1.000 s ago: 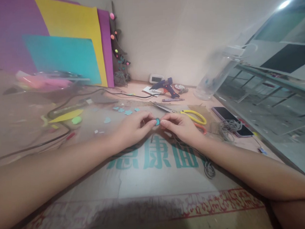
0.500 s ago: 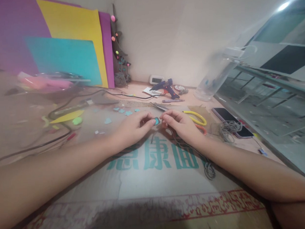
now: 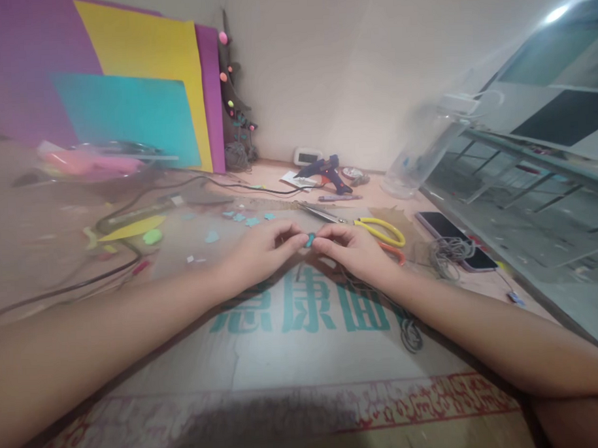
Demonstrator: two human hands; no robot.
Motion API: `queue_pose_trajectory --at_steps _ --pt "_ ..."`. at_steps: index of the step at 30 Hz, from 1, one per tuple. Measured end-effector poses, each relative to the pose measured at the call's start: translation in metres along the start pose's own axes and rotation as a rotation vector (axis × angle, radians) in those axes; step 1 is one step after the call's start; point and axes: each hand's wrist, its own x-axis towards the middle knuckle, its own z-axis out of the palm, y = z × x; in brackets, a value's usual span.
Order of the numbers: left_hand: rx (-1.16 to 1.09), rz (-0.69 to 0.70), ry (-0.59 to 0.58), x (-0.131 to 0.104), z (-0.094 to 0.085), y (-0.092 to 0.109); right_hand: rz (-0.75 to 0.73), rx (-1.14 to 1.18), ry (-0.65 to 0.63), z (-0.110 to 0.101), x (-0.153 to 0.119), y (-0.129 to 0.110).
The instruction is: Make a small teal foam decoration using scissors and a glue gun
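Between my fingertips is a small teal piece [image 3: 310,240], too small to make out fully. My left hand [image 3: 276,246] pinches it from the left with thumb and forefinger. From the right, the thumb and fingertips of my right hand [image 3: 346,244] close on it as well. A thin grey cord [image 3: 411,336] lies under my right forearm, its coiled end on the printed sheet [image 3: 284,362]. Several teal cut-out shapes [image 3: 252,222] lie just beyond my left hand. Scissors with yellow and orange handles [image 3: 380,231] rest beside my right hand.
A purple-blue glue gun [image 3: 326,173] lies at the back before a small white display device [image 3: 307,156]. On the right are a phone [image 3: 451,238], tangled grey cord [image 3: 450,253] and a clear bottle [image 3: 419,154]. Coloured sheets [image 3: 133,119] lean at the left; a dark cable [image 3: 180,180] crosses the table.
My right hand has moved slightly left, and its fingertips now meet the teal piece held by my left hand. The piece has turned a little; more of the scissors shows.
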Motion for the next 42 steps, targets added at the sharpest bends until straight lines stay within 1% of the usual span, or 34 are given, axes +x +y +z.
queue_pose_trajectory --at_steps 5,12,15,18,21,26,30,34,37,39,42 --pt "-0.045 -0.041 0.014 0.000 0.001 0.001 -0.013 0.009 0.066 -0.003 0.001 0.001" --pt "-0.039 -0.042 0.055 0.001 0.000 0.004 -0.036 -0.029 0.002 -0.003 0.001 0.001" --pt "-0.024 -0.034 0.065 0.001 0.000 0.004 -0.044 0.056 0.020 -0.003 0.001 -0.001" --pt "-0.004 -0.037 0.053 0.000 0.001 0.002 -0.060 0.125 0.056 -0.002 0.002 0.000" --pt "0.030 -0.021 0.039 0.000 0.002 0.001 -0.055 0.104 0.061 -0.001 0.003 0.003" --pt "0.049 0.040 0.065 -0.003 0.000 0.003 -0.067 0.044 0.101 0.000 0.003 0.006" --pt "-0.034 0.065 0.069 -0.003 -0.002 0.004 -0.094 0.027 0.118 -0.001 0.003 0.007" --pt "-0.182 0.010 0.050 0.001 -0.001 0.000 -0.147 -0.034 0.144 -0.003 0.001 0.004" --pt "-0.355 -0.020 -0.035 0.004 0.002 -0.006 -0.223 -0.094 0.153 -0.003 0.000 0.000" --pt "-0.468 -0.028 -0.095 0.005 0.006 -0.009 -0.265 -0.123 0.133 -0.003 -0.001 -0.001" --pt "-0.566 -0.034 -0.160 0.005 0.009 -0.011 -0.324 -0.175 0.090 -0.002 -0.002 -0.001"
